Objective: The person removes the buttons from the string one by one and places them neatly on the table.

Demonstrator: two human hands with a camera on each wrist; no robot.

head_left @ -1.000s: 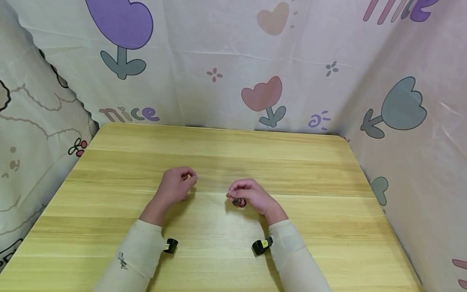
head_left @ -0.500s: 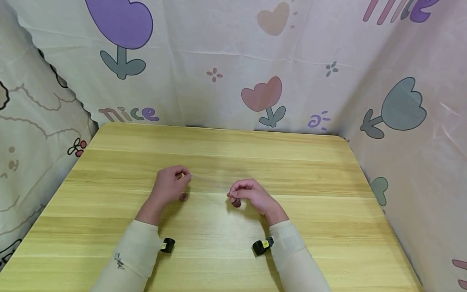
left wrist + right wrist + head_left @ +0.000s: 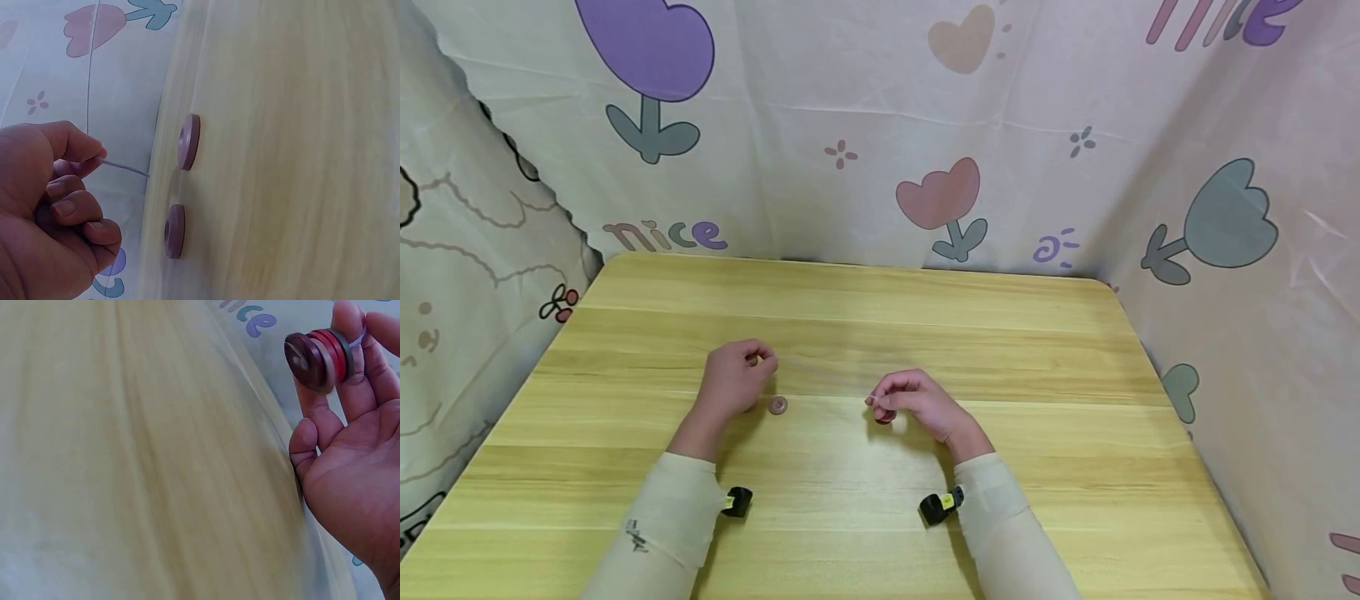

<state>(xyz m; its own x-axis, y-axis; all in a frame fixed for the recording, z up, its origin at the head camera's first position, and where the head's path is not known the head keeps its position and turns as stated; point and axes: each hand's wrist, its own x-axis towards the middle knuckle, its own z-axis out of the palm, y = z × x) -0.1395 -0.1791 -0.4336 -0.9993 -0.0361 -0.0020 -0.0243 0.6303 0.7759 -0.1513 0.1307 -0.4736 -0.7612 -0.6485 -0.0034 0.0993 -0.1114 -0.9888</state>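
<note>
Wood-grain tabletop, pale yellow, with two smooth, round mauve buttons lying apart near the left hand. That hand's got thumb and index pinching a thin pale cord, other fingers curled in. The right hand pinches the cord too, and a stack of round maroon, pinkish, red and dark green buttons hangs by its fingers, too overlapped to count exactly.
</note>
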